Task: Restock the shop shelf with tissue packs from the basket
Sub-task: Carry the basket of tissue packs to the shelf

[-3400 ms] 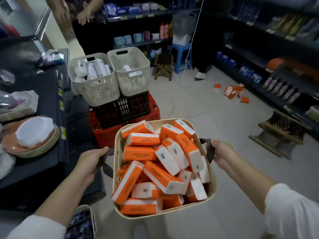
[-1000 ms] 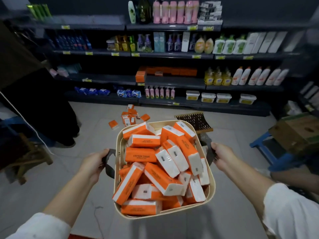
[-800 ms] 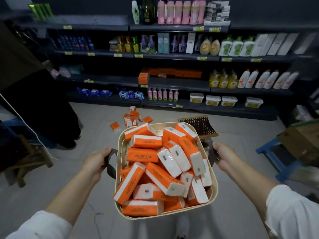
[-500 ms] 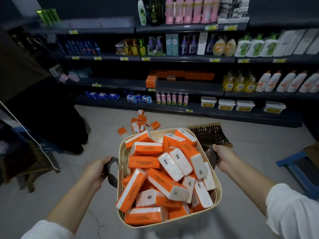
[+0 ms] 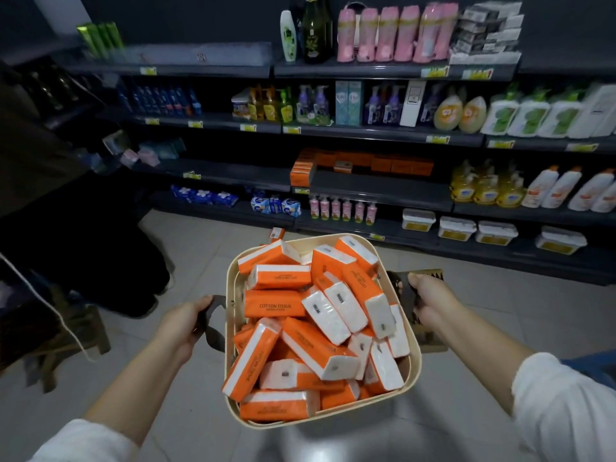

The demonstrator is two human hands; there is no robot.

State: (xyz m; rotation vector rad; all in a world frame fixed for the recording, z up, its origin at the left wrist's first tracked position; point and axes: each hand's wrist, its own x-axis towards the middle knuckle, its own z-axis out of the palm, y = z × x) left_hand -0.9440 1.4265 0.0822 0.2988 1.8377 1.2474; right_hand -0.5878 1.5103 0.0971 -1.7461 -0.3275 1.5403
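Observation:
I carry a cream basket (image 5: 412,378) piled with several orange-and-white tissue packs (image 5: 275,304). My left hand (image 5: 181,323) grips its dark left handle, and my right hand (image 5: 430,301) grips the right handle. Straight ahead stands the dark shop shelf (image 5: 380,190), with a row of orange tissue packs (image 5: 366,161) at its back and a short stack at its left end. The front of that shelf board is bare.
Bottles and tubs fill the other shelves. One orange pack (image 5: 276,233) lies on the tiled floor just beyond the basket. A person in dark clothes (image 5: 83,228) stands at left beside a wooden stool (image 5: 66,341). A brown mat (image 5: 430,328) lies under the basket's right side.
I have turned from the counter toward the shelf and walked closer with the basket. The shelves look larger now, and the loose packs on the floor are mostly hidden behind the basket.

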